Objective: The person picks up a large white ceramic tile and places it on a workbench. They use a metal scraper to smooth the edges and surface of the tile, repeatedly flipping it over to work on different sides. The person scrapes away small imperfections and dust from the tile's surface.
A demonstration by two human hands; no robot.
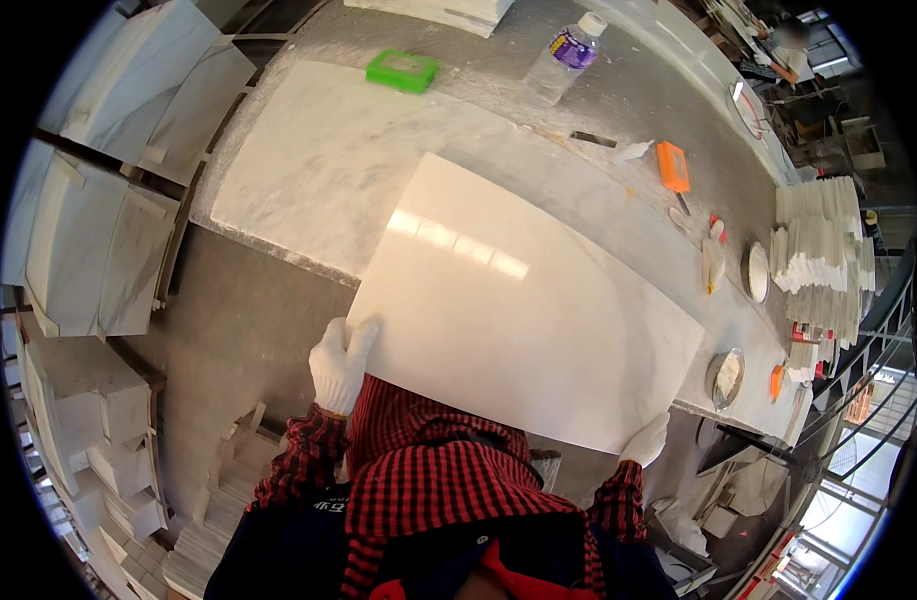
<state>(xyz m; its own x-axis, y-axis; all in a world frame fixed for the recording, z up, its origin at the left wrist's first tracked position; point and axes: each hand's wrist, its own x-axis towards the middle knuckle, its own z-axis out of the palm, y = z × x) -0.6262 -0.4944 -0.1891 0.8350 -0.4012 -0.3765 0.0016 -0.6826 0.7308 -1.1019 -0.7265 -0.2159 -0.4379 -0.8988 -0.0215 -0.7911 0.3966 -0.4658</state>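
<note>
A large polished white stone slab (509,310) is in front of my body, its glossy face reflecting a row of lights. My left hand (339,368), in a white knit glove, grips the slab's left edge near the corner, thumb on the top face. At the slab's near right corner, my gloved right hand (646,441) holds the edge, with most of its fingers hidden underneath. Beneath and beyond the slab lies a dusty marble worktop (309,150); whether the slab touches it cannot be told.
On the worktop are a green block (403,71), a plastic bottle (567,58), an orange block (673,167) and a bowl of white material (726,378). Stacked slabs stand at the left (129,90) and right (824,240).
</note>
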